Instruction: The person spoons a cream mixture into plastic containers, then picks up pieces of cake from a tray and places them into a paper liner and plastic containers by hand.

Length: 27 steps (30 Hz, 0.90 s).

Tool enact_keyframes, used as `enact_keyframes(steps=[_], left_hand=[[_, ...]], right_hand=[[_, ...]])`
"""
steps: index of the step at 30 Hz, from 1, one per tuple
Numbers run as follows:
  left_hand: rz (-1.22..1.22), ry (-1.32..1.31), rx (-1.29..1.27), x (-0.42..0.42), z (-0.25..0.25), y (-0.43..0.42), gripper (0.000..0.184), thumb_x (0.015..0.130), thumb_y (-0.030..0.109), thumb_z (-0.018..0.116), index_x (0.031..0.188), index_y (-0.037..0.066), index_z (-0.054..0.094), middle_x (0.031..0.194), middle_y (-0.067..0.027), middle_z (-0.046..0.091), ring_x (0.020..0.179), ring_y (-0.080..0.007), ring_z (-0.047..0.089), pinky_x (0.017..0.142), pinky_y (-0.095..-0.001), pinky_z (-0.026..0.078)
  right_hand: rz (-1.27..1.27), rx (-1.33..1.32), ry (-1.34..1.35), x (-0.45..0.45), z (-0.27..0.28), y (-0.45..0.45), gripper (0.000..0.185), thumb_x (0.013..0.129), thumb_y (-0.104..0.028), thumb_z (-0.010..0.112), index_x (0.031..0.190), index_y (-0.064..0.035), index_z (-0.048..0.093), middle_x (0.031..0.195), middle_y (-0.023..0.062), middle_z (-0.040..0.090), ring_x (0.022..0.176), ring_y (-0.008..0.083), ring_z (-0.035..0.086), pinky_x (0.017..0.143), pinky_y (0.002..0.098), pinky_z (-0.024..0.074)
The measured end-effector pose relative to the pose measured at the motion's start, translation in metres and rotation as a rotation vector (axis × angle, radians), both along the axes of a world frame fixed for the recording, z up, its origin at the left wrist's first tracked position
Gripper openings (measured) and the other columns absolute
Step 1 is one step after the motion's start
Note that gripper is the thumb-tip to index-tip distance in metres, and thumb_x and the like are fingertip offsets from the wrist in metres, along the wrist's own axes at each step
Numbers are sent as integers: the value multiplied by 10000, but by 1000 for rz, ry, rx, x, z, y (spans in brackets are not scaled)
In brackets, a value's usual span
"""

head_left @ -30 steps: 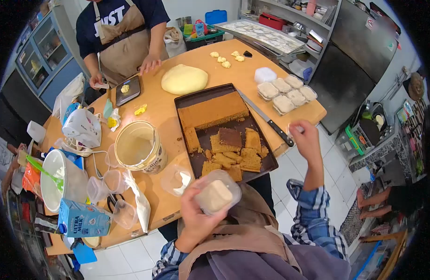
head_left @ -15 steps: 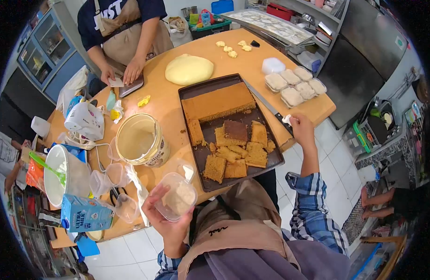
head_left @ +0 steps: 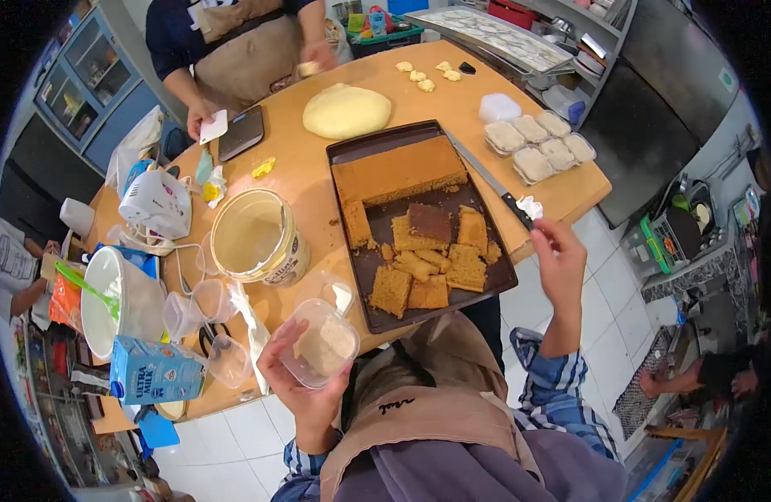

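Note:
My left hand is wrapped round a clear plastic tub with a pale layer at its bottom, tilted toward me. Past the tray's right edge, my right hand hovers with its fingers slightly apart and nothing in them. Just beyond its fingertips, a crumpled white tissue lies beside the black handle of a knife. The dark baking tray holds a long uncut block of brown sponge cake and several cut cake pieces.
Filled tubs stand at the right corner. Behind the tray lies yellow dough. To the left are a large bucket, a white bowl, a milk carton and a hand mixer. A co-worker stands across the table beside a scale.
My right hand has let go of the white tissue and drawn back slightly toward me. The co-worker's hands have parted, one moving toward the dough with a small piece. My left hand keeps the tub.

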<state>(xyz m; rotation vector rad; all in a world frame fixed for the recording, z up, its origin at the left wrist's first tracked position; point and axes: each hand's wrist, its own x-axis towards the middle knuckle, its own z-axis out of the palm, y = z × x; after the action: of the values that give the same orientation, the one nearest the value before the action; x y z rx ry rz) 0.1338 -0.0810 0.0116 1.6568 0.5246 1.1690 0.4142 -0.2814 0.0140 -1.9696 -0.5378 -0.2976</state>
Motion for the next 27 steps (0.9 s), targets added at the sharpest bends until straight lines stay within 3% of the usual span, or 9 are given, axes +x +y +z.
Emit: enact_keyframes(steps=[9,16,19,27], left_hand=[[160,-58,8,-32,-6,12,770,604,71,791,1222,123,333,1293,-181,404,1169,-303,475,1021,-448,372],[265,-48,151,-50,-7,22,775,611,62,782,1233,132,324,1297,-184,402,1161,-299,482,1012,-447,379],[262,-64,104,-51,-4,22,772,613,79,786,1228,135,323,1298,-183,400,1158,-297,484,1010,-447,383],[279,-55,88,-53,-5,30,765,618,101,797,1223,136,331,1298,-177,398,1157,-294,482,1003,-442,394]], right_hand=[[351,-234,-204,-82,-9,37,188,685,-20,671,873,-29,663,867,121,630,825,325,536,732,398,448],[329,-357,-269,-84,-11,67,283,662,-107,728,928,-42,656,969,89,620,911,297,509,791,404,418],[368,-413,-245,-80,-13,79,333,638,-115,750,948,-31,658,1007,116,622,960,304,514,829,402,416],[405,-542,-225,-68,-15,94,181,736,-109,666,909,-57,665,850,89,649,859,288,543,777,405,415]])
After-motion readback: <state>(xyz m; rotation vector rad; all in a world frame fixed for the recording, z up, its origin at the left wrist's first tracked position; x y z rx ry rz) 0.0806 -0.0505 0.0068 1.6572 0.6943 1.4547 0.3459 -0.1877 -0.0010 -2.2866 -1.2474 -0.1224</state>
